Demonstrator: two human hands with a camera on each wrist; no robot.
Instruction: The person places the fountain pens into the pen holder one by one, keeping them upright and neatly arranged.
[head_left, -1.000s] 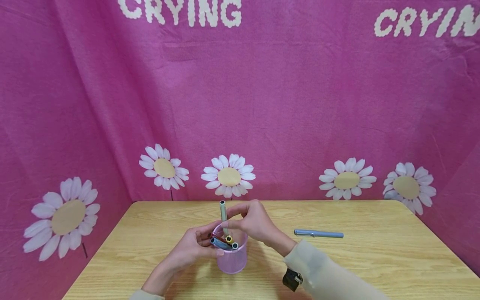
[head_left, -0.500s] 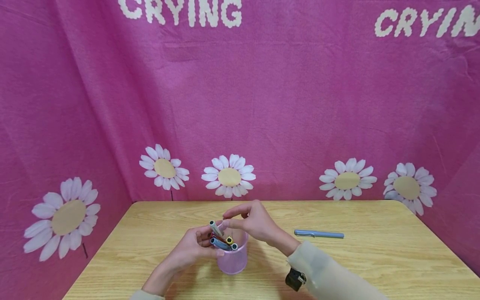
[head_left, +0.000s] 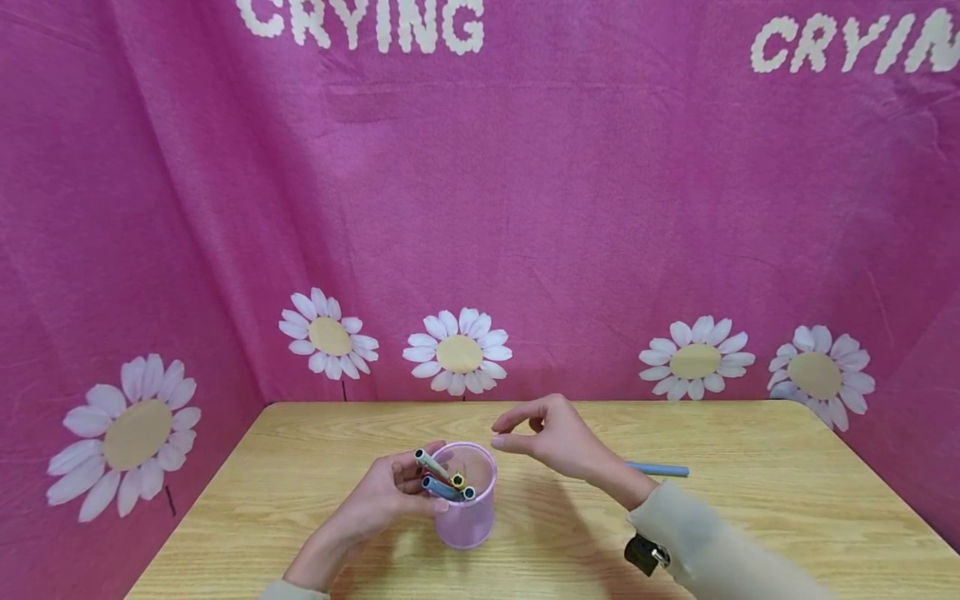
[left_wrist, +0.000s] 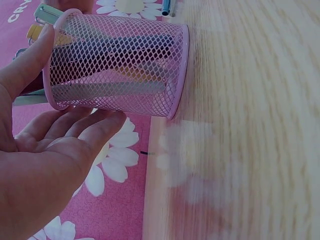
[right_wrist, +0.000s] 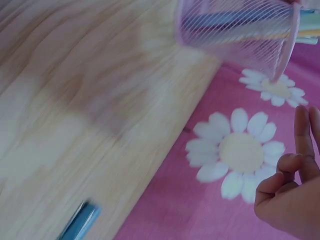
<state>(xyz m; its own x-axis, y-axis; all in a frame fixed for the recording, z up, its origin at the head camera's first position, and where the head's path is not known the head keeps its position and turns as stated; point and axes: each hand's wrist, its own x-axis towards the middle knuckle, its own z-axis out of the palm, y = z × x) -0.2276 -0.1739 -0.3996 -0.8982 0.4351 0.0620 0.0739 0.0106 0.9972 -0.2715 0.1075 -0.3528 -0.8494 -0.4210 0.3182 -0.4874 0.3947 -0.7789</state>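
Observation:
A pink mesh pen cup (head_left: 467, 508) stands on the wooden table (head_left: 750, 517) near its front edge. Several pens lean out of it to the left, among them a grey one (head_left: 431, 462), a blue one (head_left: 444, 488) and a yellow-tipped one (head_left: 457, 479). My left hand (head_left: 382, 496) holds the cup from its left side. In the left wrist view the thumb (left_wrist: 27, 60) lies on the rim of the cup (left_wrist: 120, 65) and the fingers run along its wall. My right hand (head_left: 551, 433) hovers empty to the right of the cup, fingers loosely curled.
A blue pen (head_left: 660, 470) lies on the table right of the cup, partly behind my right wrist; the right wrist view shows that pen (right_wrist: 80, 225) blurred. A pink cloth with white daisies (head_left: 457, 350) hangs close behind and to both sides of the table.
My right hand let go of the grey pen, which dropped into the cup and now leans left. The hand then drew away to the right. My left hand stayed on the cup.

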